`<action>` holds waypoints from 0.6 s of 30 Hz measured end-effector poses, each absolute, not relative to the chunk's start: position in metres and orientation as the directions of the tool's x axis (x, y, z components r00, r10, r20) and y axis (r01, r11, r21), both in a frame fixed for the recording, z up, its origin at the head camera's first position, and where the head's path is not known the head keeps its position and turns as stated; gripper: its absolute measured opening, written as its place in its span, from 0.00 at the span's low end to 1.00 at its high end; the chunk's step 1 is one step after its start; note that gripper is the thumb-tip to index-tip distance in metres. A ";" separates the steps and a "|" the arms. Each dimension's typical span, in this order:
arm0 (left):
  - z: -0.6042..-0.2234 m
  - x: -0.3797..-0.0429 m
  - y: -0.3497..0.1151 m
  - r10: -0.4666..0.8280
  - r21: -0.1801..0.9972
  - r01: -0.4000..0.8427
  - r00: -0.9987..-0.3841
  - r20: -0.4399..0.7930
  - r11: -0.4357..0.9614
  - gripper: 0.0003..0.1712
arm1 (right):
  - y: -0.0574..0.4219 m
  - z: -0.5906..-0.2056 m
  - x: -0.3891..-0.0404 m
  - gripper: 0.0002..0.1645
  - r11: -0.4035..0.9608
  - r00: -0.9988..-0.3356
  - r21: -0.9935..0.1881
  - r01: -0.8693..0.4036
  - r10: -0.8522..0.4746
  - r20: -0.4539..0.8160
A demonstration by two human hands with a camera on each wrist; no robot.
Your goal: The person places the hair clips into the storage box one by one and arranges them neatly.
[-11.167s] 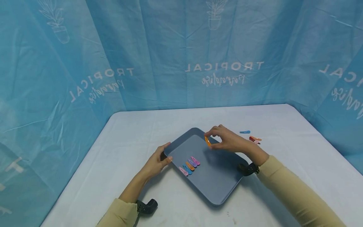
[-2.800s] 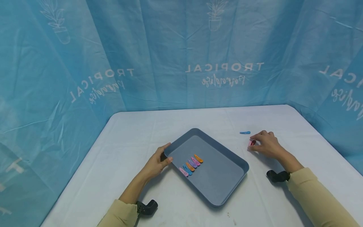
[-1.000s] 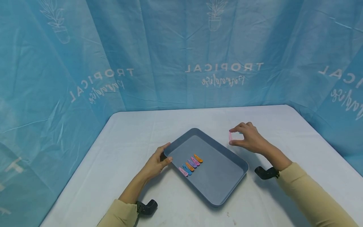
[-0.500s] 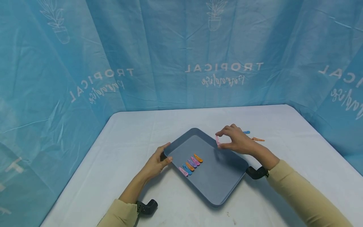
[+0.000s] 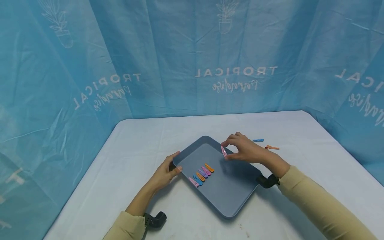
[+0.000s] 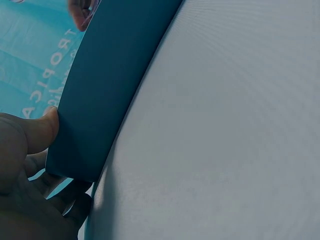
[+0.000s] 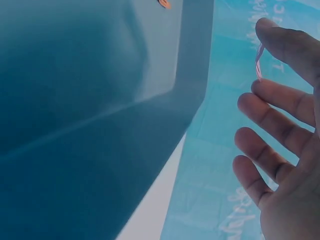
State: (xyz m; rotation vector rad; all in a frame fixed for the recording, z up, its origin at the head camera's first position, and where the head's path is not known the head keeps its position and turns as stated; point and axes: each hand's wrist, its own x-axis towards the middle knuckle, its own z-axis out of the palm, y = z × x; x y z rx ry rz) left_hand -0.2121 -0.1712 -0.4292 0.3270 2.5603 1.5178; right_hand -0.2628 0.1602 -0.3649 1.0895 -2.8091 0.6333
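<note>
A pink snap hair clip (image 5: 223,151) is pinched between the thumb and index fingertip of my right hand (image 5: 246,150), above the far right side of the grey-blue tray (image 5: 231,193). In the right wrist view the same pink clip (image 7: 258,62) shows edge-on, the other fingers spread apart. My left hand (image 5: 163,172) grips the tray's left corner; the left wrist view shows its thumb (image 6: 47,130) against the rim and fingers around the corner. Inside the tray several clips lie side by side in a slanting row, from a pink clip (image 5: 193,182) to an orange clip (image 5: 209,167).
On the white tablecloth (image 5: 144,140), beyond the right hand, lie a blue clip (image 5: 258,140) and an orange clip (image 5: 273,147) with a small red piece (image 5: 266,147) beside it. A blue printed curtain (image 5: 168,93) surrounds the table's back and sides.
The tray row gained an orange clip since the oldest frame. My right hand picked up a pink clip from the right-hand pile and carried it left over the tray. The left hand stays put.
</note>
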 end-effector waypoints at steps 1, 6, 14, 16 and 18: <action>-0.429 -0.212 -0.171 0.262 0.878 0.114 -0.965 -0.014 0.465 0.38 | 0.158 -0.365 -0.263 0.28 0.657 -0.737 -0.346 -0.670 -0.645 0.201; -0.428 -0.212 -0.171 0.269 0.875 0.119 -0.963 -0.014 0.470 0.38 | 0.151 -0.367 -0.268 0.28 0.610 -0.688 -0.344 -0.713 -0.702 0.181; -0.428 -0.212 -0.171 0.261 0.875 0.119 -0.965 -0.009 0.470 0.37 | 0.138 -0.375 -0.275 0.30 0.597 -0.667 -0.373 -0.710 -0.740 0.085; -0.429 -0.212 -0.171 0.259 0.875 0.119 -0.966 -0.008 0.470 0.37 | 0.135 -0.377 -0.276 0.29 0.590 -0.656 -0.375 -0.715 -0.751 0.070; -0.429 -0.212 -0.172 0.262 0.874 0.123 -0.965 -0.005 0.470 0.38 | 0.132 -0.379 -0.277 0.29 0.587 -0.651 -0.378 -0.716 -0.757 0.057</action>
